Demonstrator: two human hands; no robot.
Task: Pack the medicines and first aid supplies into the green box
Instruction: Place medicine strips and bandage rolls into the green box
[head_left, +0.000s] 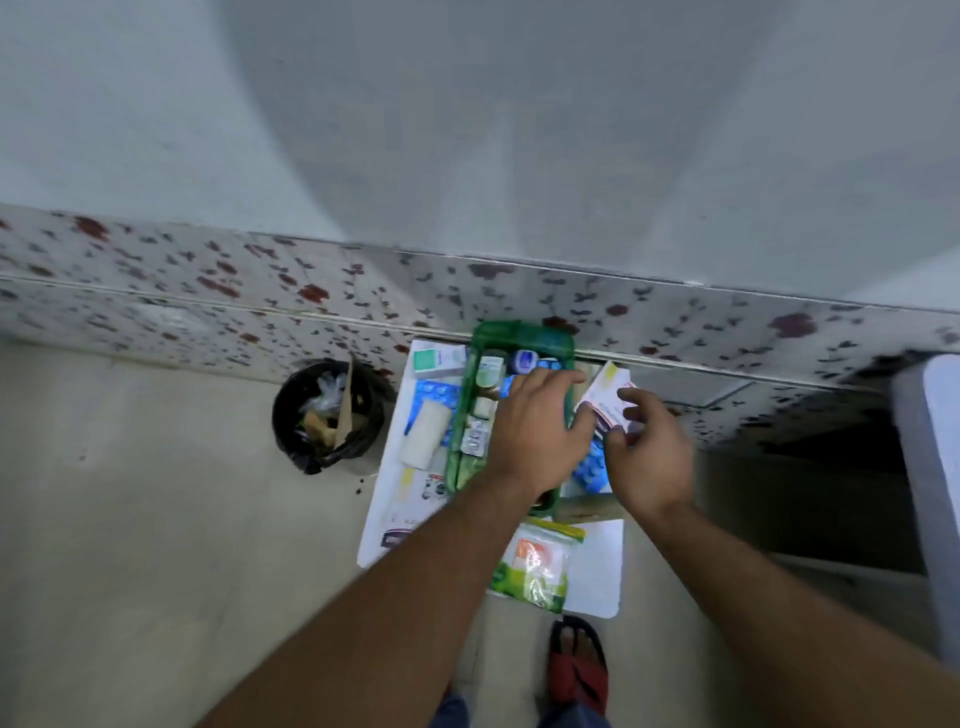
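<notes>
No label is sharp enough to read. The left hand (535, 426) lies palm-down with fingers spread loosely over the green box (519, 340), gripping nothing. The right hand (644, 452), just right of the box, pinches a white carton (605, 392) with red print between thumb and fingers. The box sits on a white table (602, 566), small bottles and blister strips inside.

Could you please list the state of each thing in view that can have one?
Green plastic box: open, partly filled.
White bandage roll: outside the box, lying on the table.
White carton with teal label: outside, beside the box.
Clear zip bag: outside, lying flat.
White and red medicine pack: held in right hand.
Left hand: over the box, holding nothing visible.
Black bin: open, holding rubbish.
</notes>
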